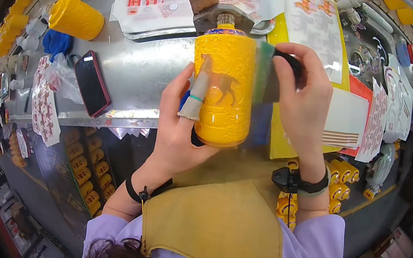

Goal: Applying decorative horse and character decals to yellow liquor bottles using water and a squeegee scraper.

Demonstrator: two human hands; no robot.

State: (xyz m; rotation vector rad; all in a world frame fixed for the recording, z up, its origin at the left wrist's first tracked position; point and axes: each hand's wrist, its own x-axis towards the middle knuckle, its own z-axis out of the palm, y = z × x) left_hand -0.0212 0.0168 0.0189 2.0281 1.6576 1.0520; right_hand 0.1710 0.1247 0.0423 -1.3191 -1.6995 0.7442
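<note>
My left hand [175,130] grips a glossy yellow bottle [228,119] from its left side and base. Raised patterns cover the bottle, and a brown horse decal [223,84] shows on its face. Its clear neck [225,19] points away from me, beside a metal fixture [202,0]. A pale cloth sleeve [195,93] with a green band covers one left finger, which lies along the bottle near the horse. Closed around a green scraper [262,71] with a dark grip is my right hand [304,102]. The blade stands at the bottle's right edge; contact there is unclear.
A red-edged phone [92,83] and a yellow cup-shaped piece [76,17] lie on the metal bench [130,74] at left. Printed decal sheets [152,4] are behind, with more sheets [315,34] at right. Below the bench, several yellow bottles stand in rows [87,171] and at right [340,180].
</note>
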